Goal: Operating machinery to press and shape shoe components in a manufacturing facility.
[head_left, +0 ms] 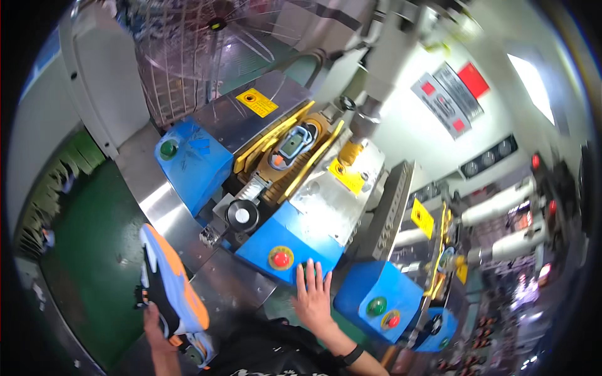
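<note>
My left hand [155,329] grips a sneaker [170,276] by its heel end, at the lower left. The sneaker is light blue and black with an orange sole edge, tilted with its sole turned toward the machine. Fingers stretched out, my right hand [312,301] lies at the front of a blue control box [285,235], just right of its red button [281,258]. Its fingertips cover part of something dark green there. Another shoe [295,145] sits in the press, sole hidden, between yellow side pads [313,166] and beneath a metal ram [370,116].
A second blue box [191,160] with a green button [168,148] flanks the press on the left. A black round knob [242,215] sticks out in front. To the right stands a similar press with a blue box [382,294]. A wire-guarded fan [216,37] is behind.
</note>
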Motion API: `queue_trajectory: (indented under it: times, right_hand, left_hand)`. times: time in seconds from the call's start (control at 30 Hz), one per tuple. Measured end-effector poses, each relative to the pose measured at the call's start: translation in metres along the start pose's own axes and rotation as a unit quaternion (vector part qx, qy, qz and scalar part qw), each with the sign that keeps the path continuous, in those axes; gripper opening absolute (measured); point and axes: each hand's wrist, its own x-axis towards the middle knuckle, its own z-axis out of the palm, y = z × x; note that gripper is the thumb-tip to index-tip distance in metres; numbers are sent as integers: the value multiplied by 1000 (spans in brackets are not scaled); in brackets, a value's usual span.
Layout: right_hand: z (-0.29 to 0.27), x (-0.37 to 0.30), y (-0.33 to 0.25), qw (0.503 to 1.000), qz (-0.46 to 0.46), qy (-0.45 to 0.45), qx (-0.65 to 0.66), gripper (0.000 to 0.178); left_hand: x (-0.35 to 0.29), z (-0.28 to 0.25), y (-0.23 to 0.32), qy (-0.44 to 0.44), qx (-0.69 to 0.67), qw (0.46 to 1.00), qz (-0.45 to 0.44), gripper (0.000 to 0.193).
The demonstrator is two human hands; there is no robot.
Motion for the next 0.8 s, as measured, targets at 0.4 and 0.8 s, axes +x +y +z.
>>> queue_trajectory:
  times: [0.4,0.8]
  right_hand:
    - [80,-145,-22,869,-53,-1,493,64]
    - [163,-127,-95,744,122,-241,612,91]
  left_hand:
    - [-150,3,-13,60,67,991,102,44]
    - [-102,-270,-71,233,519,817,97,51]
